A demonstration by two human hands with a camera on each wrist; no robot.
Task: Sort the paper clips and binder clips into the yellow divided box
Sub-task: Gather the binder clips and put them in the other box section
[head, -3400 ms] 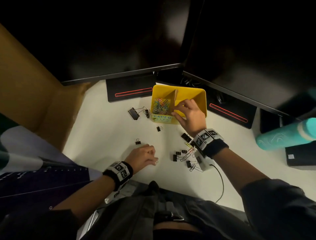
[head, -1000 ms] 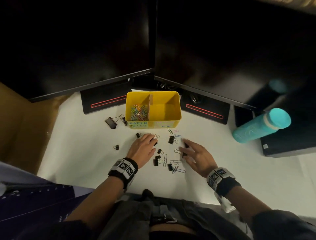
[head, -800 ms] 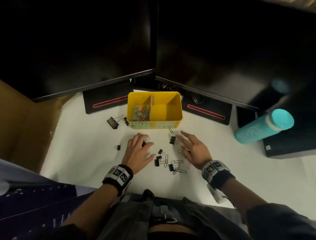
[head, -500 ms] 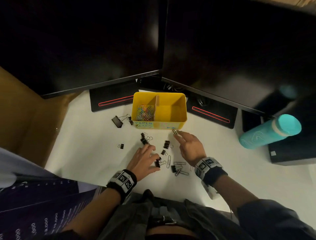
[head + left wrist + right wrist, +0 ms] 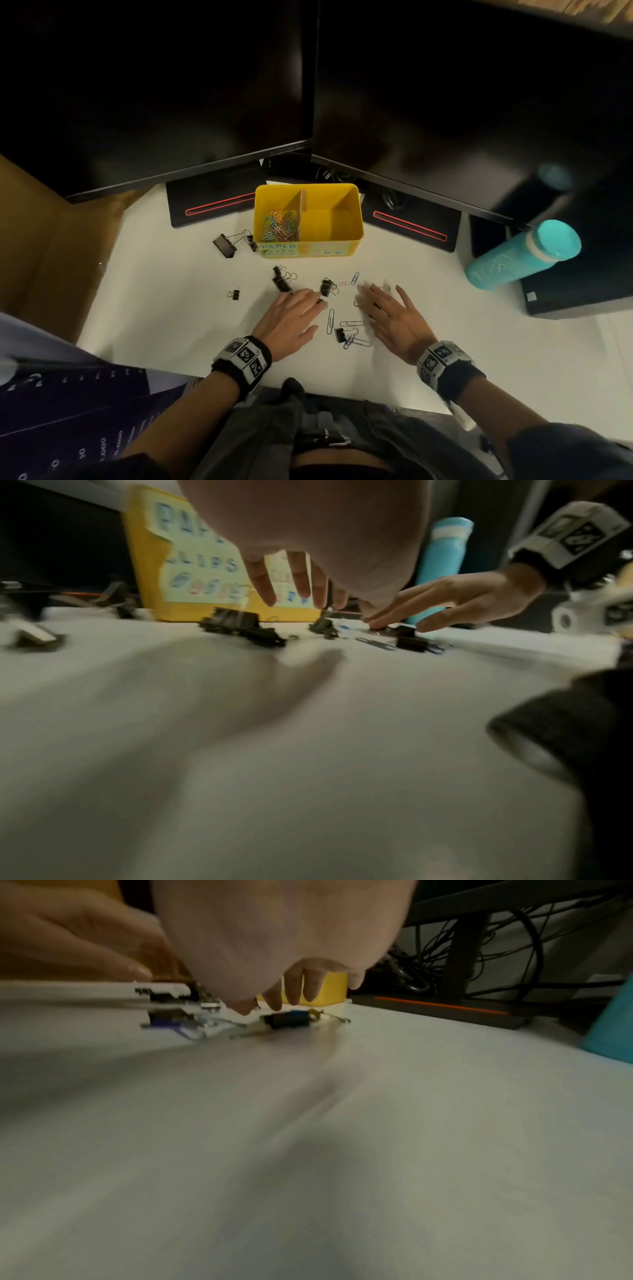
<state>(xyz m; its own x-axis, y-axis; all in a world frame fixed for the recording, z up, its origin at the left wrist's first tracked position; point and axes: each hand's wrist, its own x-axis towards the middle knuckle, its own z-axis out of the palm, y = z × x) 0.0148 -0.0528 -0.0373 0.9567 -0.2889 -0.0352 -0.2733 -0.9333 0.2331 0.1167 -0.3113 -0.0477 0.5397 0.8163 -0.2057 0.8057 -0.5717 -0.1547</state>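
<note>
The yellow divided box (image 5: 346, 209) stands at the back of the white desk, with coloured paper clips (image 5: 277, 224) in its left compartment. Its right compartment looks bare. Black binder clips (image 5: 282, 278) and silver paper clips (image 5: 330, 320) lie scattered in front of it. My left hand (image 5: 303, 306) lies flat with its fingers stretched among the clips, its fingertips (image 5: 294, 585) beside a small binder clip (image 5: 328, 287). Just to the right, my right hand (image 5: 376, 299) is spread with blurred fingertips (image 5: 296, 989) over loose paper clips. Neither hand holds anything.
A large binder clip (image 5: 224, 245) lies left of the box and a tiny one (image 5: 234, 294) further left. Two dark monitors on bases (image 5: 212, 207) stand behind. A teal bottle (image 5: 520, 260) lies at the right, and a brown panel (image 5: 41, 233) borders the left.
My right hand has drawn back from the paper clip by the box front and spread its fingers. The fingers of my left hand have stretched forward.
</note>
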